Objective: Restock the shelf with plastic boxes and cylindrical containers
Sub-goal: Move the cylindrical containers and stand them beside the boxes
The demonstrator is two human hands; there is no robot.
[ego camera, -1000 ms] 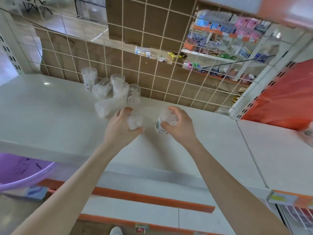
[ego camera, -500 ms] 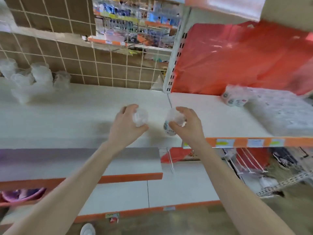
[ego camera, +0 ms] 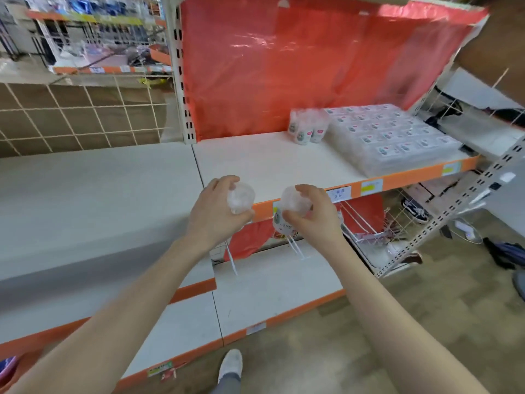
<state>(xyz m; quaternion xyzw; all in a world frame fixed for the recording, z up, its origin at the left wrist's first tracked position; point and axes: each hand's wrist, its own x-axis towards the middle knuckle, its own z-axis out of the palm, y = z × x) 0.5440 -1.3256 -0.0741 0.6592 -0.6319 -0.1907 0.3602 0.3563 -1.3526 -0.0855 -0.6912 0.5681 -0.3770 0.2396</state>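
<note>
- Left hand is curled around a small clear cylindrical container, gripped from the side and held in the air.
- Right hand grips a 2nd clear container, fingers over its top; a printed label shows low on its wall.
- The 2 held containers are side by side, near each other but apart, in front of the orange front strip of the white shelf.
- Far right on that shelf: stacked plastic boxes, clear, labelled, in several rows.
- Just left of the boxes: a cluster of labelled cylindrical containers, upright; count blurred.
- Red plastic sheet hangs behind the shelf; wire grid panel stands to the left.
- Lower shelf sits beneath; 1 pale shoe is on the floor.
</note>
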